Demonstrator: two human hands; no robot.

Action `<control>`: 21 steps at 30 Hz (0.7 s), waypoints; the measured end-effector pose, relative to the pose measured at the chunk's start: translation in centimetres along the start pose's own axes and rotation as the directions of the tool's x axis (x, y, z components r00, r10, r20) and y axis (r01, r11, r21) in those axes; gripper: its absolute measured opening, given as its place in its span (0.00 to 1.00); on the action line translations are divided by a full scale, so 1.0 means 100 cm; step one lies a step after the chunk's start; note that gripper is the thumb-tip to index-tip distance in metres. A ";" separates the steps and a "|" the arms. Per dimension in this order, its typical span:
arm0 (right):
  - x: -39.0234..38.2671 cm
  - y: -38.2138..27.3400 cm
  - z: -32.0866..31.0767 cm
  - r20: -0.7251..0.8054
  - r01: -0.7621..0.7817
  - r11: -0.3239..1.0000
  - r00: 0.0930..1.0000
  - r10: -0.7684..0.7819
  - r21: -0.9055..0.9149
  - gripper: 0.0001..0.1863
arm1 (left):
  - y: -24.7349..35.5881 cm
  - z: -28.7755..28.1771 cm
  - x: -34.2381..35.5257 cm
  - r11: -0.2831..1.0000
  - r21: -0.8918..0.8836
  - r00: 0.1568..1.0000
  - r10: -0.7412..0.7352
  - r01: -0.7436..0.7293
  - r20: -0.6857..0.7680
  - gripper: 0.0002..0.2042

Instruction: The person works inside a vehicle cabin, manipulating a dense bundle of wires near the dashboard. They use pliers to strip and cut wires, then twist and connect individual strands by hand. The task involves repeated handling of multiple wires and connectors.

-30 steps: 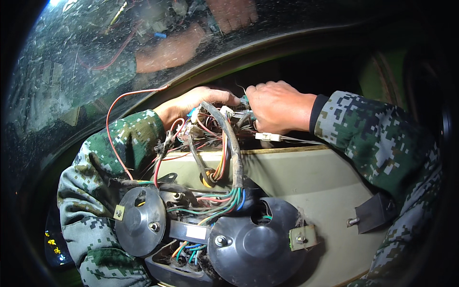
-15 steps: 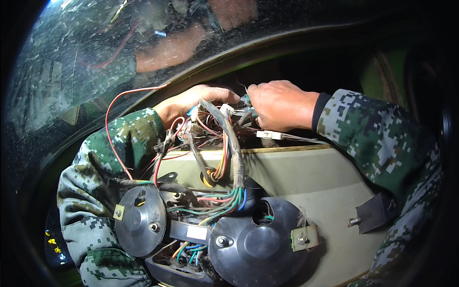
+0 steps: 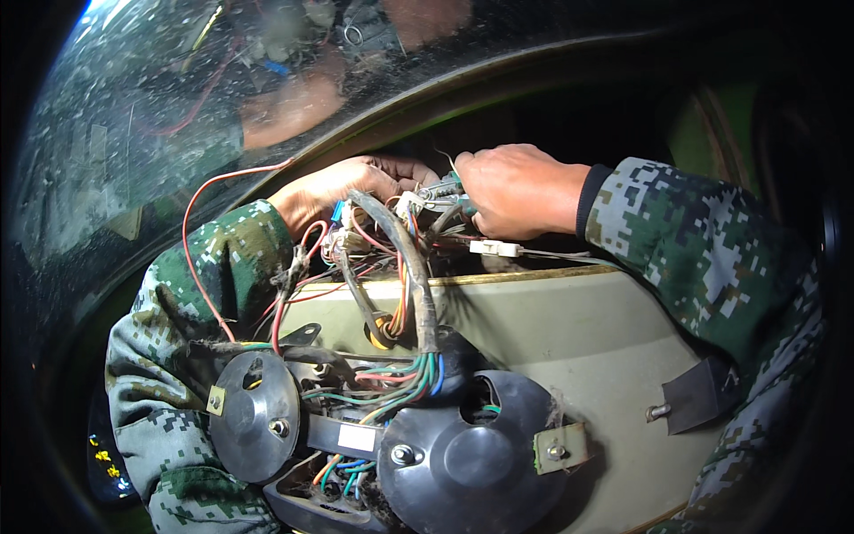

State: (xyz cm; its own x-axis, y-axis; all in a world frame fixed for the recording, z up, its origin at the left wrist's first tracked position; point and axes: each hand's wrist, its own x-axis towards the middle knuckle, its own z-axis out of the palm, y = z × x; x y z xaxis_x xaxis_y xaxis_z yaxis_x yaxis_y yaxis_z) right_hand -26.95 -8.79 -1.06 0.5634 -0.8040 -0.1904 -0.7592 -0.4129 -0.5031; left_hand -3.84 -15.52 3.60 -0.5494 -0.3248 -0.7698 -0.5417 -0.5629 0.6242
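My right hand [image 3: 523, 190] is closed around the green handles of metal pliers [image 3: 438, 198]. The jaws of the pliers point left, beside a white plug connector [image 3: 408, 206] on the wiring. My left hand [image 3: 351, 184] reaches in behind the wire bundle, its fingers curled close to the jaws. What those fingers grip is hidden by the connector and the cables. A blue connector [image 3: 338, 212] sits just below that hand. A thick dark wrapped cable [image 3: 411, 258] runs down from there to the back of the instrument cluster. Another white connector [image 3: 495, 248] hangs under my right hand.
Two round black gauge housings [image 3: 471, 454] [image 3: 255, 416] lie nearest me, on a beige panel [image 3: 614, 338]. Thin coloured wires fan out between them. A loose red wire [image 3: 189, 231] loops at left. Dusty, reflecting glass [image 3: 178, 133] slopes across the upper left.
My left thumb and fingers have curled in toward the connectors. The plier jaws now show more plainly beside the white connector. The whole wiring and cluster appear shifted slightly left.
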 end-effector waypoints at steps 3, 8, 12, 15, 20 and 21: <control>0.000 0.001 0.000 -0.001 0.005 0.999 1.000 -0.005 -0.044 0.19 | -0.002 -0.005 0.000 1.000 0.010 1.000 -0.001 0.001 0.001 0.21; 0.002 -0.001 0.001 0.006 -0.010 1.000 1.000 0.010 -0.016 0.18 | -0.005 -0.011 0.002 0.999 0.043 1.000 0.014 -0.014 -0.013 0.21; 0.002 0.000 -0.002 0.001 -0.027 0.999 1.000 0.027 -0.036 0.19 | -0.005 -0.013 0.002 0.999 0.023 0.999 0.030 -0.031 0.044 0.20; -0.001 0.002 -0.006 0.012 -0.030 0.999 0.999 0.030 -0.024 0.20 | -0.005 -0.012 0.003 0.999 0.028 0.998 0.020 -0.021 0.052 0.20; -0.002 0.005 -0.011 0.128 -0.121 0.991 0.984 0.127 -0.049 0.20 | -0.006 -0.008 0.004 0.999 0.038 0.998 0.008 -0.010 0.058 0.19; -0.003 0.006 -0.013 0.129 -0.130 0.991 0.983 0.133 -0.032 0.19 | -0.006 -0.008 0.004 0.999 0.042 0.998 0.007 -0.009 0.058 0.19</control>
State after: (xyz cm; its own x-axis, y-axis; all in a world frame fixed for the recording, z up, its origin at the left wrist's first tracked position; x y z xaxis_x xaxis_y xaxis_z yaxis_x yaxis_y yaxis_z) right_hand -27.93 -9.34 -0.24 0.4944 -0.7900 -0.3625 -0.8361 -0.3181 -0.4469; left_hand -3.24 -15.87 2.77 -0.5893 -0.2838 -0.7565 -0.5629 -0.5274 0.6364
